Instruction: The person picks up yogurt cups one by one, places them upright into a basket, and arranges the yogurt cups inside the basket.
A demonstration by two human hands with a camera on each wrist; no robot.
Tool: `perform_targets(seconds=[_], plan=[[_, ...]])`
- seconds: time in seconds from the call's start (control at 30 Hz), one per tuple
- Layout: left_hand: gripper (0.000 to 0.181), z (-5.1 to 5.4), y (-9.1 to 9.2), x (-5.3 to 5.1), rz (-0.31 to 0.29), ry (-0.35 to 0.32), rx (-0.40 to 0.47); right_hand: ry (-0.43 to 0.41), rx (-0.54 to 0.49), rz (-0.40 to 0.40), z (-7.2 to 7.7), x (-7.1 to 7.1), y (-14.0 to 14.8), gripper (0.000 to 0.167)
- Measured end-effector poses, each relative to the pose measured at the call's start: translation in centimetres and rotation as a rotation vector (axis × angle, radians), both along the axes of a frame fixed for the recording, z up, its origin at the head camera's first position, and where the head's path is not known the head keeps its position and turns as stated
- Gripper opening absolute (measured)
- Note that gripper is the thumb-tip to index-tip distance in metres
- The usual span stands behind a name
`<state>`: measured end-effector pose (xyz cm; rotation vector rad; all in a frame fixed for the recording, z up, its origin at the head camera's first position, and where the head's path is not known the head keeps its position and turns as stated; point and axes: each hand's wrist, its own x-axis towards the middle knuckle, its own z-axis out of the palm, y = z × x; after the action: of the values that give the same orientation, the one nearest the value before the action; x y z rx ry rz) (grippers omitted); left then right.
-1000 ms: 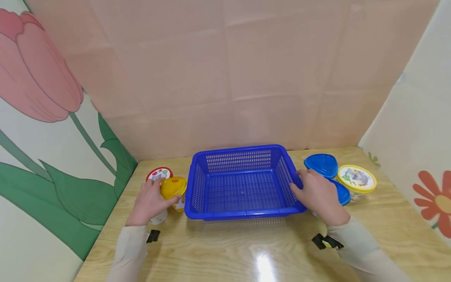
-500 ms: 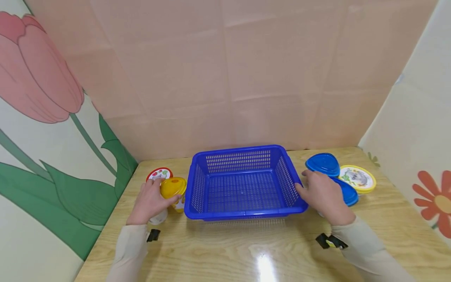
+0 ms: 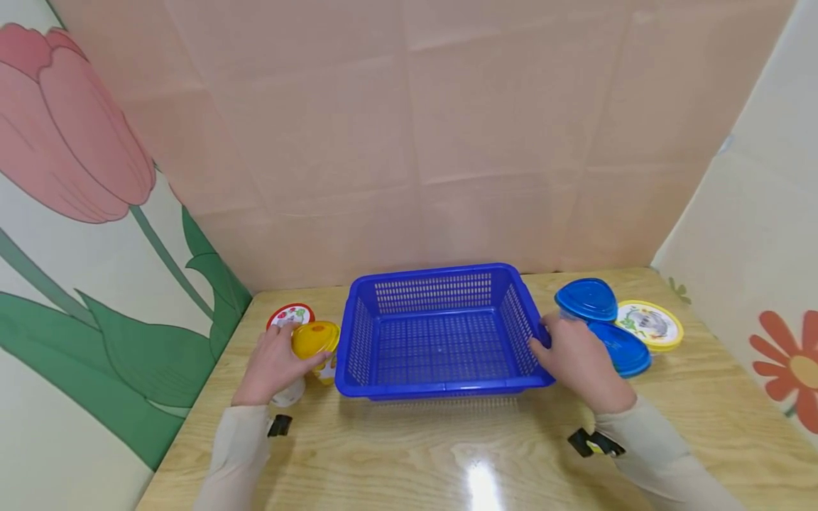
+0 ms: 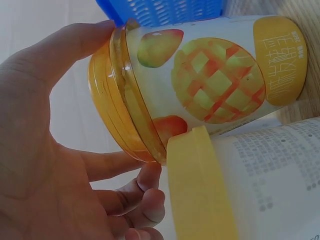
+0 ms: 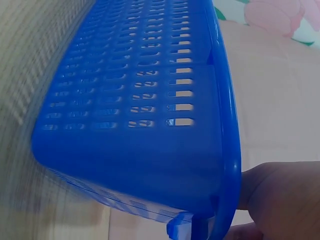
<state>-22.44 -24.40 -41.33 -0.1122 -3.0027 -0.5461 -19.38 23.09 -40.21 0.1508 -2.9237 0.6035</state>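
Note:
A blue plastic basket (image 3: 441,388) stands in the middle of the table, with its mesh bottom bare. To its left, my left hand (image 3: 275,363) holds a yogurt cup with a yellow lid (image 3: 316,338), thumb and fingers around the lid. In the left wrist view this cup (image 4: 215,75) shows mango pictures, and a second cup with a pale yellow rim (image 4: 200,190) sits beside it. My right hand (image 3: 578,362) grips the basket's right rim. The right wrist view shows its thumb (image 5: 280,195) by the rim (image 5: 227,100); most fingers are hidden.
Behind the left hand is a cup with a red-rimmed lid (image 3: 290,314). Right of the basket are two blue-lidded tubs (image 3: 586,299) and a yellow-rimmed tub (image 3: 650,324), close together. A pink cloth backdrop (image 3: 409,177) rises behind the wooden table (image 3: 383,461).
My right hand shifts slightly right off the rim, then returns to it. The nearer blue-lidded tub has slid a little right. The left hand stays on the yogurt cup.

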Motion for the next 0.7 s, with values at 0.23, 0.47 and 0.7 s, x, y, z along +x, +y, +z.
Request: perform_targets(seconds=[0.23, 0.47, 0.7], plan=[[0.097, 0.0, 0.3, 0.0, 0.017, -0.013, 0.004, 0.043, -0.039, 0.036, -0.5, 0.5, 0.7, 0.041], [0.099, 0.2, 0.3, 0.1, 0.036, 0.007, 0.028, 0.047, -0.139, 0.018, -1.1, 0.9, 0.7, 0.043], [0.097, 0.0, 0.1, -0.1, 0.057, 0.023, 0.025, 0.022, -0.235, -0.01, -2.0, 1.5, 0.5, 0.05]])
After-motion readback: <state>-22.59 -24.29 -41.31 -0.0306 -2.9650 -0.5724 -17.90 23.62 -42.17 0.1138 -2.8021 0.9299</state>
